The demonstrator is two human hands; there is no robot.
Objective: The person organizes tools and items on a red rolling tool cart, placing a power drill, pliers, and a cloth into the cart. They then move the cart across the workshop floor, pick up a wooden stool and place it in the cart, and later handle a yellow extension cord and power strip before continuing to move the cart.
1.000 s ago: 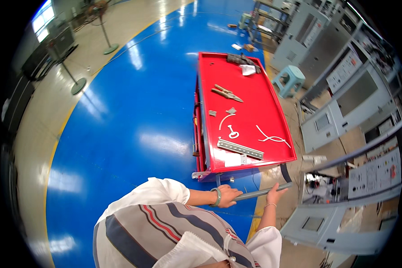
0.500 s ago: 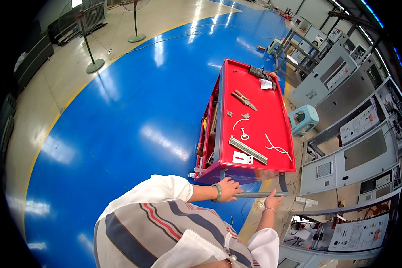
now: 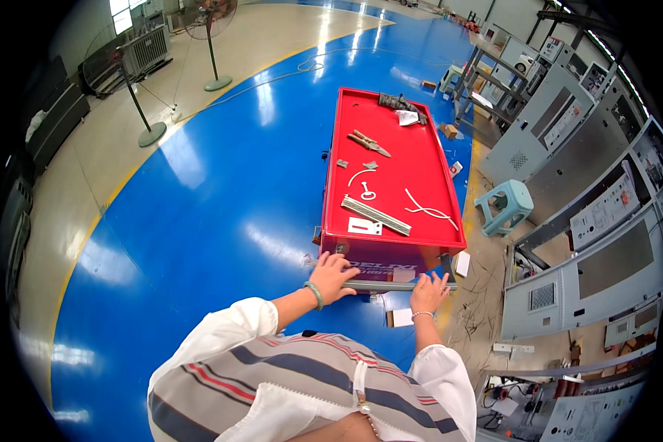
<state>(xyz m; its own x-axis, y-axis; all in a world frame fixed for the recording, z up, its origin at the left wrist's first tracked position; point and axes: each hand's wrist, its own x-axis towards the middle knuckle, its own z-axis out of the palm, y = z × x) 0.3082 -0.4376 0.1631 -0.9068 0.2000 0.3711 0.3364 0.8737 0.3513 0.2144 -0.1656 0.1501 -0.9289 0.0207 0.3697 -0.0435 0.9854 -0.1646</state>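
1. A person stands at a red cart (image 3: 412,158) on a blue workshop floor (image 3: 221,214), both hands on the grey push bar (image 3: 390,284) at the cart's near end.

2. The left hand (image 3: 333,275) lies over the bar's left end, fingers curled together on it; the right hand (image 3: 427,292) rests on the right part of the bar with fingers spread apart, more laid on than clamped.

3. The cart stretches straight away from the fingertips, its flat top just beyond them and its far end well away.

4. Loose items lie on the top: a white card (image 3: 364,226) and a grey metal rail (image 3: 376,215) nearest the fingers, white cord (image 3: 427,211) to the right, pliers (image 3: 369,141) and a dark tool (image 3: 400,102) farther off. Likely risk: a sharp shove or sudden stop could send them sliding to the low rim, the light card most of all.

5. The loosely laid right hand may slip off the bar if the cart jerks, leaving the left to steer alone and the cart to veer.

6. To the right of the right hand sit a teal stool (image 3: 510,205), scattered wire scraps on the floor and grey cabinets (image 3: 589,272); a drift that way could catch a wheel or clip the stool.

7. Paper pieces (image 3: 401,317) lie on the floor just below the fingers, a possible snag underfoot.
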